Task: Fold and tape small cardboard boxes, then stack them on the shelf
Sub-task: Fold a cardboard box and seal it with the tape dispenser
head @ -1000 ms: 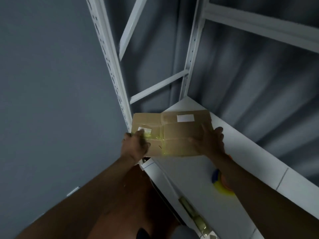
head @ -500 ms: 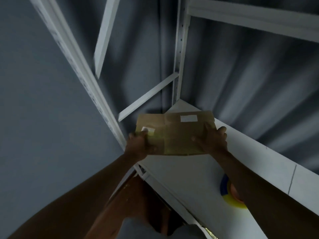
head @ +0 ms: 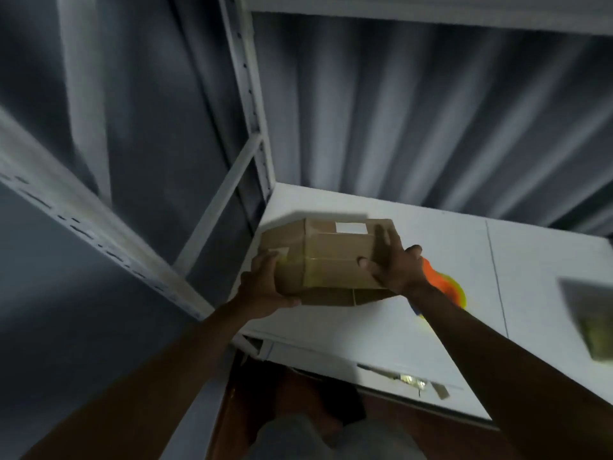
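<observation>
A small brown cardboard box (head: pixel 326 260), taped shut with yellowish tape and bearing a white label on top, is held between both my hands above the left end of the white shelf board (head: pixel 381 327). My left hand (head: pixel 265 287) grips its near-left corner, thumb under the front edge. My right hand (head: pixel 393 263) clasps the right end, fingers lying over the top. Whether the box's base touches the board I cannot tell.
White metal shelf uprights (head: pixel 248 94) and a diagonal brace (head: pixel 219 204) stand left of the board, dark curtain behind. An orange, yellow and blue tape dispenser (head: pixel 447 290) lies on the board behind my right wrist. A blurred object (head: pixel 590 317) sits at the right edge.
The box has moved over the shelf board and tilted, showing its front face. The view has swung right, bringing more of the board into sight.
</observation>
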